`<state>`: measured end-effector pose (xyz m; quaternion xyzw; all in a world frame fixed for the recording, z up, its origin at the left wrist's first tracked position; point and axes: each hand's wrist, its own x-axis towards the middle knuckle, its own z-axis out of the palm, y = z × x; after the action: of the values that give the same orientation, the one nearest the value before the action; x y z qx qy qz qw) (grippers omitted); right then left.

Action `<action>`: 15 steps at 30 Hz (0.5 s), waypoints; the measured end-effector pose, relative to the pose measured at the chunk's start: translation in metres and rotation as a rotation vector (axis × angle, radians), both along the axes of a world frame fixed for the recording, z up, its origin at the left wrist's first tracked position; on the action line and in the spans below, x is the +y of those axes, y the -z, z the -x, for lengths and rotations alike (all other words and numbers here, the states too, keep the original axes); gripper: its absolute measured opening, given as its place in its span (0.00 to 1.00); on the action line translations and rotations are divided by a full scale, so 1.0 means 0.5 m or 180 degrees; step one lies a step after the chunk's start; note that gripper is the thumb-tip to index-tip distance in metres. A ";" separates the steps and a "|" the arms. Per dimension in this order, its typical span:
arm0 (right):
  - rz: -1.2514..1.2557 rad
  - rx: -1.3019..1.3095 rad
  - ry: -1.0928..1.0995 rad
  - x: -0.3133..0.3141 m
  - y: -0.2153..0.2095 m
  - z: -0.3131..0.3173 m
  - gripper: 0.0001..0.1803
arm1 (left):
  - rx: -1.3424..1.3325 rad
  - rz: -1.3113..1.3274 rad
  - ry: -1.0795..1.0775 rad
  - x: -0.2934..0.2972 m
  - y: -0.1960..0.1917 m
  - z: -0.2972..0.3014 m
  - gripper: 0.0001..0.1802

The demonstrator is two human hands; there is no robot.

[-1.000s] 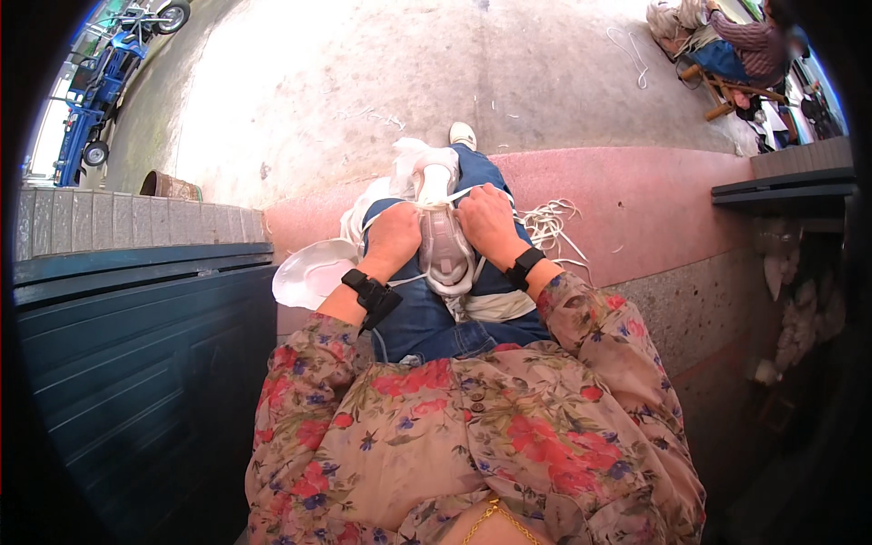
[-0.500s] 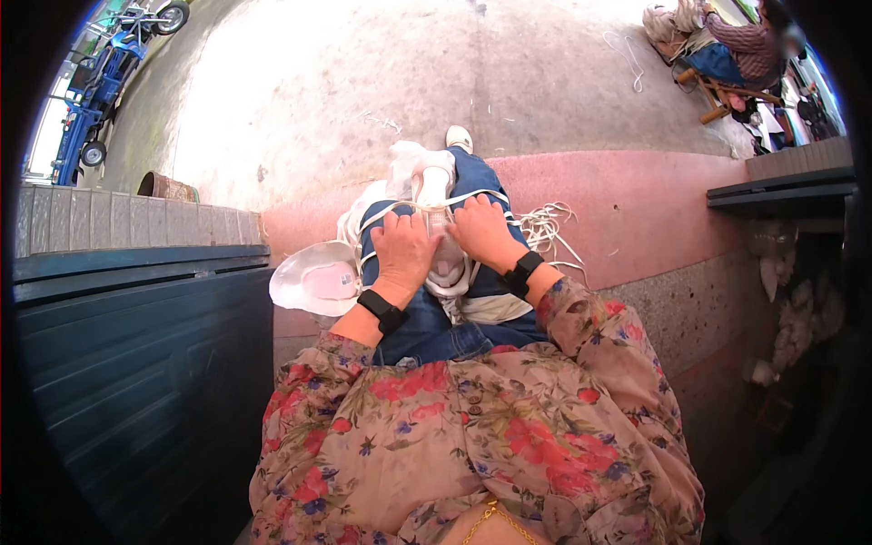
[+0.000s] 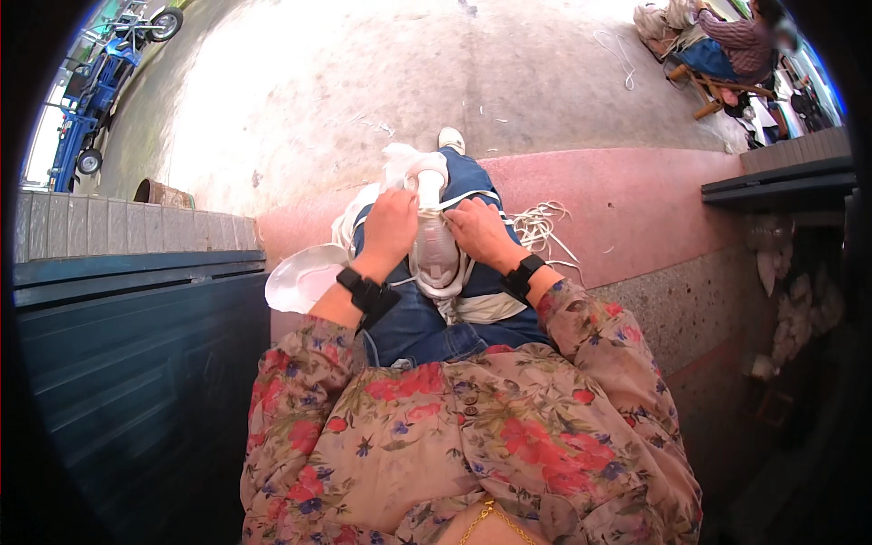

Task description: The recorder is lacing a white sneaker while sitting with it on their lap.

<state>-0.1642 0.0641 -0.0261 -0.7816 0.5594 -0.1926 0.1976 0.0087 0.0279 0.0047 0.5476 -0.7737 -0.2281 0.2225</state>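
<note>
Across my lap lies a long translucent pale object (image 3: 436, 250) with a white, tube-like far end (image 3: 430, 188). Its exact kind I cannot make out. White cord (image 3: 474, 193) runs over it and across my jeans. On its left side my left hand (image 3: 392, 225) is closed, fingertips near the neck where the cord crosses. Opposite, my right hand (image 3: 481, 234) pinches the cord with bent fingers. White plastic wrapping (image 3: 400, 163) bunches around the far end. To the left sits a white, shallow plastic piece (image 3: 304, 277) with a pinkish middle, partly behind my left wrist.
A tangle of white cord (image 3: 540, 227) lies on the pink floor strip to my right. Blue panels (image 3: 136, 363) stand close on the left, a dark ledge (image 3: 777, 191) on the right. Farther off are a bucket (image 3: 162, 193), a blue three-wheeler (image 3: 91, 113) and a seated person (image 3: 731, 45).
My left hand has moved up and slightly left, off the translucent body to its neck. More of that body shows now. My right hand's fingers have drawn in at the cord.
</note>
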 end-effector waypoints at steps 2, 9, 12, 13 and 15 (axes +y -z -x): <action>0.0059 -0.0047 0.0024 0.003 0.004 -0.007 0.11 | -0.0069 -0.0174 0.0271 -0.040 -0.001 0.036 0.13; 0.0078 -0.0237 0.0264 0.009 0.013 -0.024 0.08 | 0.0052 -0.2226 0.0766 -0.126 0.006 0.098 0.25; 0.0342 0.0253 -0.0086 0.008 0.008 -0.027 0.05 | 0.0860 -0.2372 0.0387 -0.135 -0.018 0.082 0.29; 0.0335 0.0216 -0.0121 0.004 -0.009 -0.032 0.05 | 0.1289 -0.2677 0.0102 -0.127 -0.049 0.069 0.30; 0.0662 0.1145 -0.0410 -0.014 -0.038 -0.032 0.05 | 0.1392 -0.2781 0.0087 -0.124 -0.071 0.061 0.31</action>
<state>-0.1480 0.0571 -0.0069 -0.8537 0.5117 -0.0936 0.0249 -0.0216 -0.0343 0.0404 0.5188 -0.5478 -0.6441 0.1261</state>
